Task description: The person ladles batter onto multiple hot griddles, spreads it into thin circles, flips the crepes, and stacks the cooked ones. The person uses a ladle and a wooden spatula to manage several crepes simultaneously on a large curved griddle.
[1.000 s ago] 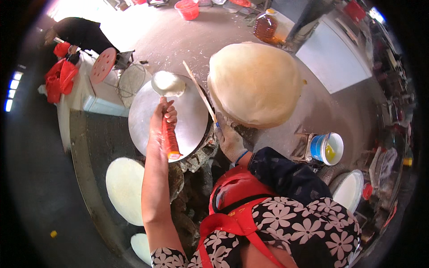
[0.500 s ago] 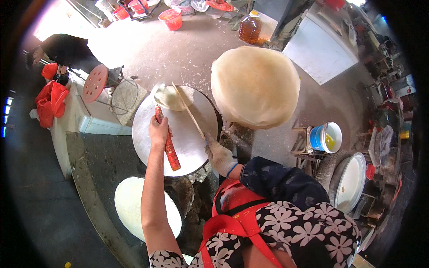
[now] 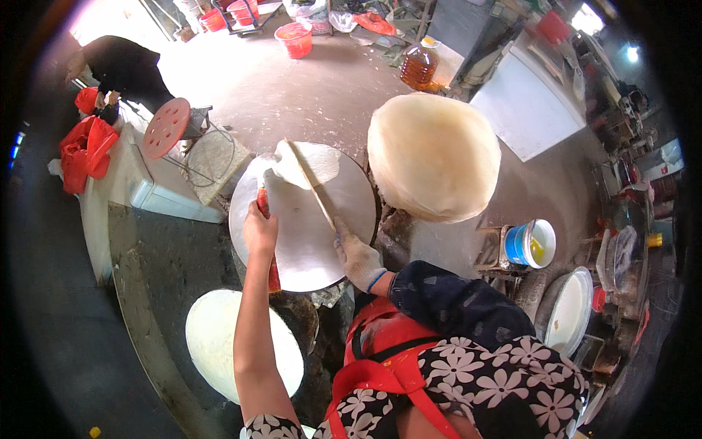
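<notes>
A round pale griddle lies in front of me, with a patch of white batter on its far part. My bare left hand is closed round a red-handled tool, pointing away from me. The tool's far end meets the batter's left side, and its shape is hard to make out. My right hand, in a whitish knit glove, grips a long flat wooden stick. The stick slants away to the left, its far part lying across the batter.
Right of the griddle rests a stack of large thin round flatbreads. A wide round vessel of pale batter is near my left forearm. A blue-and-white bucket and a large basin stand at right. Another person bends over at far left.
The view has shifted a little. The batter patch is wider and flatter on the griddle. The stick's far end has moved left over the griddle; both hands keep their hold.
</notes>
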The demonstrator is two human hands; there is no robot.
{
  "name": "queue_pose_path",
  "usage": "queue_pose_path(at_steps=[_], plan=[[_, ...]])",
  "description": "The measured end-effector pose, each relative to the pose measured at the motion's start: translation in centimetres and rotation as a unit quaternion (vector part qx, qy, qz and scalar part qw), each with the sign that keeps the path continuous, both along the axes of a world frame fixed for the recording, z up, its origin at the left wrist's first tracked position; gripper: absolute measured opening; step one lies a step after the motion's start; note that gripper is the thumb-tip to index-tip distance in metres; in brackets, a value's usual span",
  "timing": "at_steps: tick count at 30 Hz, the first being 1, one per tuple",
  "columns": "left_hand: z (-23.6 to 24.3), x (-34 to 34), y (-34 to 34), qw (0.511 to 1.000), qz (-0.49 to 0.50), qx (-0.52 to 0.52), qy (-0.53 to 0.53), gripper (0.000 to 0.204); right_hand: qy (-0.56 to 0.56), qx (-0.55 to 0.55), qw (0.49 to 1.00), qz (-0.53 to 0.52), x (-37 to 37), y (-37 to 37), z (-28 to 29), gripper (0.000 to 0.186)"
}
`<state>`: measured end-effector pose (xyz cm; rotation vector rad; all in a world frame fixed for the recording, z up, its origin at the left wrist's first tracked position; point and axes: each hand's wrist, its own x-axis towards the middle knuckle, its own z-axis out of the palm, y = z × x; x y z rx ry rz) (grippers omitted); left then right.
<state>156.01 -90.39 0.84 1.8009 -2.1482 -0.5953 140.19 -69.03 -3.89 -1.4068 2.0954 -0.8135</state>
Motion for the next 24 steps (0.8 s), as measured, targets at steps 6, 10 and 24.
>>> queue_pose_path(at_steps=[6, 10, 24], plan=[[0.3, 6.8, 3.0, 0.997, 0.068, -0.001, 0.031, 0.040, 0.027, 0.041, 0.994, 0.097, 1.5, -2.1, 0.5, 0.066], [0.5, 10.6, 6.3, 0.992, 0.111, 0.023, 0.054, 0.047, 0.073, 0.045, 0.984, 0.153, -1.7, -1.5, 3.2, 0.064], [-2.4, 12.2, 2.6, 0.964, 0.123, -0.007, 0.236, 0.053, 0.049, 0.023, 0.959, 0.280, -5.6, -1.9, 6.9, 0.054]])
